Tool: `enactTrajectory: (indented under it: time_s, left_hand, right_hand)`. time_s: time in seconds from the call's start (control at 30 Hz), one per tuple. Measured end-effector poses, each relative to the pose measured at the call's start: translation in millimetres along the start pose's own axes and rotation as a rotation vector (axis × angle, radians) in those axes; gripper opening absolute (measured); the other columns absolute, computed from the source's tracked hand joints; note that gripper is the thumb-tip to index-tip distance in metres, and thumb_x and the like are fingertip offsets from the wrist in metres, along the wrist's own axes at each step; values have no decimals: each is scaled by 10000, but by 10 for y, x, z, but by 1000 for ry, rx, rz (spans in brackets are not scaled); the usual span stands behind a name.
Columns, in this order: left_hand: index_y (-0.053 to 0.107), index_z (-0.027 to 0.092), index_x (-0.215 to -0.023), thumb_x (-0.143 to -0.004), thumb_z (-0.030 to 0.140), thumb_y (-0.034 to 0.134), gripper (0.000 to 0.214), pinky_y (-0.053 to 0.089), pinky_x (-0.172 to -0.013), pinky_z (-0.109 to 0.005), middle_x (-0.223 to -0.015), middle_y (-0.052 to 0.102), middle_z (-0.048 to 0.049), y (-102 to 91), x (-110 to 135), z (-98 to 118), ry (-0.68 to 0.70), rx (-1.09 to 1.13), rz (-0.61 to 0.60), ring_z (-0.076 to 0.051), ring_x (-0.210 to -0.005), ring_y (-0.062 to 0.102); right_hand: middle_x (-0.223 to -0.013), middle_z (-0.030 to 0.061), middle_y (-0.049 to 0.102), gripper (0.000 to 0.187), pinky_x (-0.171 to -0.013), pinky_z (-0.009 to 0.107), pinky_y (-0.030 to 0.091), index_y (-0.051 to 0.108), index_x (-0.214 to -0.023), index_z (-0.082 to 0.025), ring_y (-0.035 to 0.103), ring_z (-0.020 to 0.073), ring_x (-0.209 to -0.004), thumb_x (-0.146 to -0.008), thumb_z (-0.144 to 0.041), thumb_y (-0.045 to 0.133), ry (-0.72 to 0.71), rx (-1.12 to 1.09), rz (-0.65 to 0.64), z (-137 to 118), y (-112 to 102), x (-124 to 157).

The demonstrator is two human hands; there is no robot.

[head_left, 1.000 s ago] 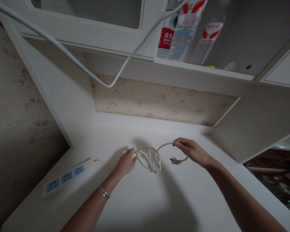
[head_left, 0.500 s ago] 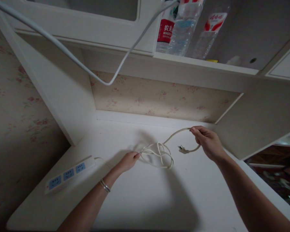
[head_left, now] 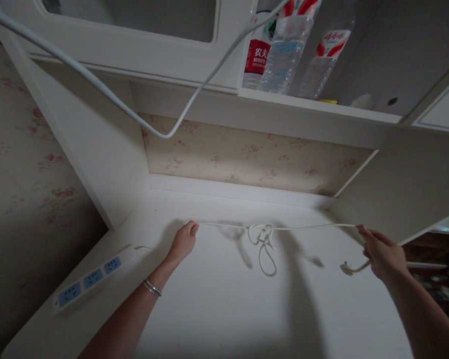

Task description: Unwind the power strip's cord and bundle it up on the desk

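A white power cord [head_left: 307, 228] is stretched between my two hands above the white desktop, with a loose knot and hanging loops [head_left: 264, 239] near its middle. My left hand [head_left: 183, 240] pinches the cord at the left end of the taut part. At the right, my right hand [head_left: 384, 250] grips it close to the plug [head_left: 347, 269], which dangles just left of that hand. A power strip [head_left: 89, 284] with blue sockets lies on the desk to the left; its lead runs toward my left hand and passes out of sight behind it.
A grey-white cable [head_left: 168, 134] hangs in a bend across the upper left. Several plastic bottles [head_left: 284, 55] stand on the shelf [head_left: 322, 105] above the desk. Side panels [head_left: 93, 134] enclose the white desktop [head_left: 209, 304]. Floral wallpaper [head_left: 224, 154] covers the back.
My hands have moved apart, the right one farther right and the left one up and left. The cord's tangle has tightened into a smaller knot. The power strip has shifted left and down in view.
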State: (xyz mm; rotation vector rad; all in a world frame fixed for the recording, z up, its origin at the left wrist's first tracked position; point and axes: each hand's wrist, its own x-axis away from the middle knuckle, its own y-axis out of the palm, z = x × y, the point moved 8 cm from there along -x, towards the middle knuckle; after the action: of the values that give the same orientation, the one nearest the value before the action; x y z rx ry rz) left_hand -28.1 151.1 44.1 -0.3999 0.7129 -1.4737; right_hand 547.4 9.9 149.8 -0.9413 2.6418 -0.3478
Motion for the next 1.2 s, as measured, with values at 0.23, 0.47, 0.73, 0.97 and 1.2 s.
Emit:
enactTrajectory:
  time_s: [0.23, 0.47, 0.73, 0.97, 1.2]
  left_hand:
    - [571, 200, -829, -934, 432, 330, 351, 391, -643, -253, -682, 583, 5, 237, 2, -15, -12, 82, 11, -160, -664, 546]
    - [642, 169, -916, -926, 434, 323, 415, 462, -740, -275, -828, 684, -46, 449, 28, 86, 44, 123, -99, -180, -786, 614]
    - [634, 175, -1111, -901, 359, 427, 347, 404, -976, -364, -1130, 652, -113, 43, 392, -220, 146, -76, -171, -225, -1059, 572]
    - [661, 249, -973, -870, 327, 530, 184, 371, -942, -375, -1018, 650, -55, -273, 810, -326, 251, -362, -251, -231, -1006, 549]
    - [585, 202, -876, -927, 263, 401, 201, 400, -815, -352, -879, 661, -82, -60, 824, -323, 176, -314, -200, -229, -870, 594]
  right_hand:
    - [-597, -69, 407, 427, -350, 164, 270, 604, -1020, -297, 350, 65, -446, -653, -427, 778, 101, -337, -324, -504, 287, 566]
    - [-1016, 116, 666, 373, -796, 430, 521, 663, -1036, -232, 647, 256, -856, -802, -510, 575, -19, -199, -826, -1044, 773, 1351]
    - [-661, 40, 641, 306, -586, 284, 348, 694, -845, -240, 543, 155, -564, -855, -513, 555, -760, 594, -813, -1360, 1407, 1962]
    - [-530, -15, 467, 483, -549, 266, 277, 474, -608, -211, 425, 126, -509, -937, -546, 362, -615, 441, -952, -1398, 1994, 2189]
    - [-593, -50, 404, 436, -561, 247, 290, 424, -656, -210, 399, 114, -581, -921, -554, 391, -389, 118, -1077, -1207, 2783, 2709]
